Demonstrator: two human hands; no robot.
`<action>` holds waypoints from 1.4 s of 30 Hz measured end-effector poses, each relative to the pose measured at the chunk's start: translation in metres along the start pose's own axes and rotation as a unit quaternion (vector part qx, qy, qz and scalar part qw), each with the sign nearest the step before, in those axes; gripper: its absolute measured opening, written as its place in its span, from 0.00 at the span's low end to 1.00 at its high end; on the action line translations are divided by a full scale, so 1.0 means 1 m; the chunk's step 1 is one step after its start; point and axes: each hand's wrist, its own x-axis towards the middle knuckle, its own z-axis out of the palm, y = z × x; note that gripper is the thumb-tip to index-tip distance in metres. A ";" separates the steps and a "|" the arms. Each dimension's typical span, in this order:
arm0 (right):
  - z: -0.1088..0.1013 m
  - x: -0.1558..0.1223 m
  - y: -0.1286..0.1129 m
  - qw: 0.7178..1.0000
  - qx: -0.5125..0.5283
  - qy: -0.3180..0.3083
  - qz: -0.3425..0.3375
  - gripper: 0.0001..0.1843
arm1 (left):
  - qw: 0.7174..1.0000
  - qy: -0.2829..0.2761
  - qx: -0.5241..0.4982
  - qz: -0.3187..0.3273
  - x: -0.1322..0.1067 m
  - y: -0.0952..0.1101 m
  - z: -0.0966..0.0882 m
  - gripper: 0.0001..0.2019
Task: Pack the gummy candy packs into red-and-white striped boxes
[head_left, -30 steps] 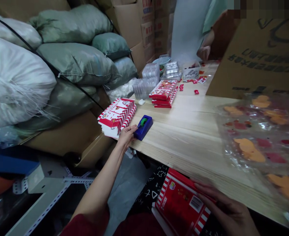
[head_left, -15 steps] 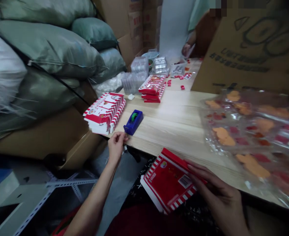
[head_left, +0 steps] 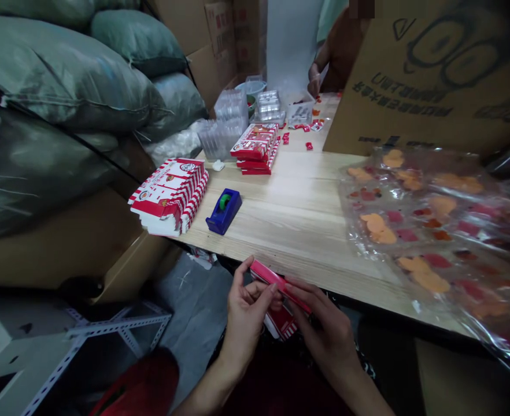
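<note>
A red-and-white striped cardboard box [head_left: 282, 321] is held over my lap by the table's front edge, its narrow red side turned up. My left hand [head_left: 247, 306] grips its left end, with the thumb pressed on the red edge and the index finger at the far corner. Along the right end, my right hand [head_left: 324, 318] is closed around the box. Whether a bit of tape lies under my left thumb cannot be made out. Beyond the hands stands a blue tape dispenser [head_left: 224, 212] with a green core.
Flat box stack [head_left: 168, 193] lies at the table's left edge; filled boxes [head_left: 256, 149] stand behind the dispenser. Clear plastic trays [head_left: 224, 124] are farther back. Bagged orange pieces [head_left: 379, 228] cover the right side, before a cardboard panel [head_left: 411, 104]. A co-worker's hand [head_left: 314, 81] is at the far end.
My left hand has left the tape dispenser and come right to the box. The box has been tipped so its narrow side faces up. The view has shifted slightly.
</note>
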 end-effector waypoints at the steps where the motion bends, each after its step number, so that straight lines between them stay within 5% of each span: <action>1: -0.001 0.002 0.000 1.000 -0.001 -0.020 -0.005 0.29 | 1.000 -0.003 0.000 -0.002 0.000 -0.001 0.000 0.41; 6: -0.005 0.016 0.003 0.996 0.015 -0.081 -0.044 0.30 | 0.990 0.000 0.136 0.043 0.012 -0.007 -0.011 0.38; 10: -0.018 0.024 0.004 0.995 0.057 -0.079 -0.010 0.26 | 0.918 0.030 0.361 0.164 0.045 -0.013 -0.035 0.28; 13: -0.039 0.023 0.010 0.992 0.094 -0.021 0.077 0.20 | 0.909 -0.074 0.366 0.187 0.062 -0.015 -0.050 0.17; 18: -0.067 0.011 0.029 0.947 0.161 0.126 0.246 0.18 | 0.932 -0.234 0.272 0.045 0.074 -0.002 -0.051 0.13; 22: -0.072 0.002 0.046 0.905 0.213 0.161 0.330 0.24 | 0.888 -0.285 0.343 0.107 0.101 0.025 -0.031 0.12; 26: -0.066 0.008 0.076 0.895 0.237 0.177 0.334 0.31 | 0.801 -0.353 0.443 0.193 0.149 0.045 -0.007 0.14; 29: -0.058 0.022 0.100 0.920 0.175 0.240 0.257 0.29 | 0.743 -0.301 0.538 0.261 0.182 0.047 0.017 0.08; 32: -0.050 0.036 0.119 0.920 0.127 0.288 0.234 0.26 | 0.724 -0.226 0.561 0.332 0.199 0.043 0.059 0.12; 35: -0.045 0.048 0.127 0.920 0.092 0.311 0.219 0.22 | 0.759 -0.217 0.521 0.325 0.202 0.033 0.121 0.15; 38: -0.043 0.056 0.125 0.923 0.078 0.319 0.200 0.20 | 0.832 -0.233 0.456 0.215 0.204 0.014 0.185 0.27; 42: -0.053 0.052 0.119 0.922 0.092 0.325 0.189 0.18 | 0.874 -0.258 0.384 0.147 0.218 -0.015 0.239 0.32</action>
